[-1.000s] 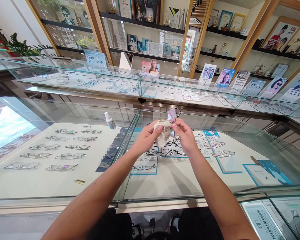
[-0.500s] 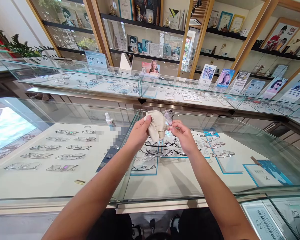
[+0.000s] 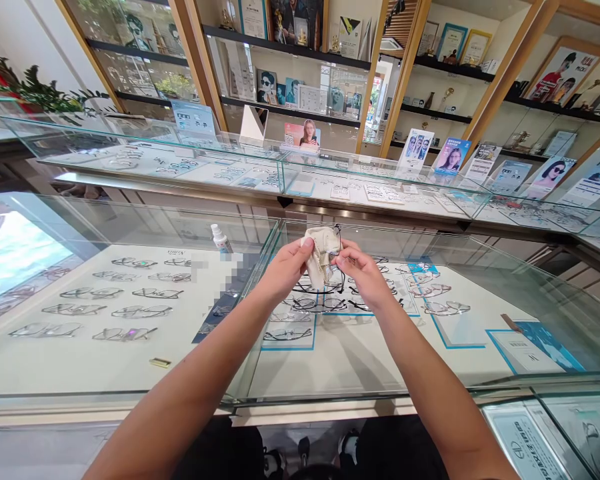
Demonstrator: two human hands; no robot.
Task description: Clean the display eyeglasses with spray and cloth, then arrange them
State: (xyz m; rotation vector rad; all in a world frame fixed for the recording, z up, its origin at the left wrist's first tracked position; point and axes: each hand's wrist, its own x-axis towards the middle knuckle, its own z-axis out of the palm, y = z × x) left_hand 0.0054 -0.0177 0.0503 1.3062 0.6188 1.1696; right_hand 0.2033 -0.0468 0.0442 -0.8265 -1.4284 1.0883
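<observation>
**Glasses mid-wipe above the glass bench**

Nearest the camera, two bare forearms reach forward over the near edge of the glass-topped bench (image 3: 360,393). Through the glass lie rows of display frames (image 3: 130,312) on the left and darker ones (image 3: 320,305) directly under the hands.

Above the bench's middle the hands meet. The left hand (image 3: 285,267) is closed on a cream cleaning cloth (image 3: 323,253), thumb on top and fingers beneath, with the cloth bunched and folded over one lens of a pair of glasses (image 3: 339,270). The right hand (image 3: 363,270) is pinched shut on the frame from the other side, steadying it; only a thin dark rim and part of a lens show past the cloth. The glasses are held in the air, clear of the glass, between the two hands.

Judging from this, the wiping is under way and not finished: the cloth covers one lens, and the pair has not been set down or returned to a tray. Whether the other lens is already clean cannot be told.

Just beyond and to the left, a small white spray bottle (image 3: 221,239) stands capped on the bench. Farther off run a second glass counter (image 3: 280,175) with brochures, then wall shelves (image 3: 290,50) with pictures and trophies.
</observation>
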